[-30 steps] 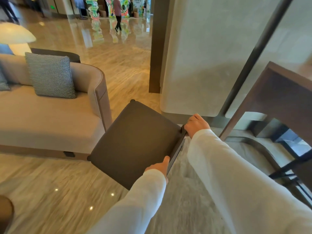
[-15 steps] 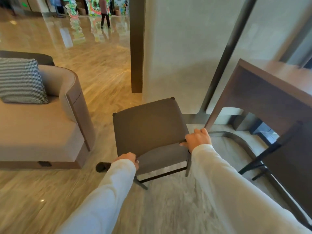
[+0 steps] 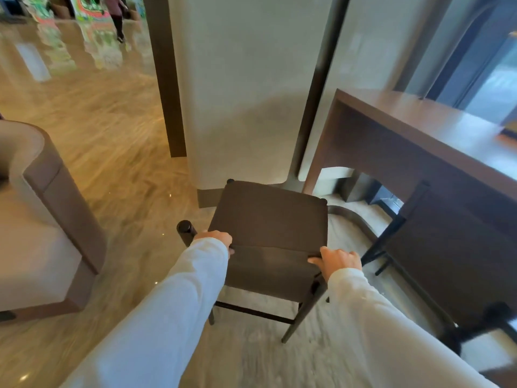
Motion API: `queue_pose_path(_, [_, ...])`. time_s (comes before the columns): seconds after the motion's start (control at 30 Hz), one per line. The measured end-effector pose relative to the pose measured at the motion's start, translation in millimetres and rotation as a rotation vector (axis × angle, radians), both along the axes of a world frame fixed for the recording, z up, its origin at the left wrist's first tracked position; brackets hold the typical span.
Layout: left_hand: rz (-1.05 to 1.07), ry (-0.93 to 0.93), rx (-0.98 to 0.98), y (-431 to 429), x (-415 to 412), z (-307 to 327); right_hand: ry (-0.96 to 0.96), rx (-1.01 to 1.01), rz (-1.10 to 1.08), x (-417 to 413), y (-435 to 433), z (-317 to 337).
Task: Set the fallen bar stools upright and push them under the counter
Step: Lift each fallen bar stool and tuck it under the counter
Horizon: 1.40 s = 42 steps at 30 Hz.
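Head view, largest first. Floor [image 3: 112, 141]: glossy tan stone from 9 to 12 o'clock, with a pale grey patch under the stool at 6. Pillar [image 3: 246, 79] at 12, light grey with dark vertical trim on both sides. Counter [image 3: 419, 130] at 2–3 o'clock, brown wood top with a slab end leg; a second stool [image 3: 447, 247] is under it at 4, upright, dark legs showing. Sofa [image 3: 42, 205] at 9, beige, curved arm, only partly in frame.

Stool [image 3: 268, 219] dead centre, upright, legs on the floor, dark brown seat with low backrest nearest the camera. It stands just left of the counter's end leg, not under the counter.

Both sleeves white. Left hand [image 3: 216, 238] at the backrest's left top corner, fingers curled over the edge and clamped on it, next to the round post end. Right hand [image 3: 340, 260] at the backrest's right top corner, fingers wrapped over the edge, gripping.

A person far off at 11, walking; blurred.
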<state>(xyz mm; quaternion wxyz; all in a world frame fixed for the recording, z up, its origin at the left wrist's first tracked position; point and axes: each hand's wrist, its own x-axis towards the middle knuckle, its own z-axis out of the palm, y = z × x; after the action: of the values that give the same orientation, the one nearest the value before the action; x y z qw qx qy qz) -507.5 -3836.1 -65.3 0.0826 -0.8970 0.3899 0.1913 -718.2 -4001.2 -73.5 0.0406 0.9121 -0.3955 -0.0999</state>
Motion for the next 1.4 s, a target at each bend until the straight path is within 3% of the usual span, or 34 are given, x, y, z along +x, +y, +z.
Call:
queue_pose_path(0.23, [0.042, -0.129, -0.145, -19.9, 6.2, -8.8, -0.067, 0.053, -0.089, 11.9, -21.4, 4.0])
queue_pose_path(0.33, [-0.001, -0.234, -0.282, -21.8, 14.6, -12.7, -0.11, -0.013, -0.101, 17.8, -25.9, 2.8])
queue_pose_path(0.5, [-0.09, -0.267, -0.351, -24.4, 30.7, -22.1, -0.109, -0.058, -0.154, 28.0, -31.2, -1.9])
queue_pose_path(1.07, [-0.036, -0.231, -0.319, -50.0, 35.4, -17.9, -0.234, 0.096, -0.132, 31.7, -48.7, -9.9])
queue_pose_path(1.17, [0.023, -0.108, -0.376, -52.6, 33.5, -9.9, -0.37, 0.188, -0.234, 35.9, -43.9, -1.9])
queue_pose_path(1.23, [0.115, 0.022, -0.557, -50.1, 31.1, -5.9, -0.532, 0.171, -0.295, 35.0, -34.7, -0.6])
queue_pose_path(1.33, [0.399, 0.103, -0.951, -38.3, 22.6, -3.4, -0.844, 0.15, -0.387, 29.7, -11.2, -3.1])
queue_pose_path(1.4, [0.64, 0.125, -1.048, -33.4, 17.7, -3.7, -1.006, 0.196, -0.512, 29.6, 3.4, -3.3])
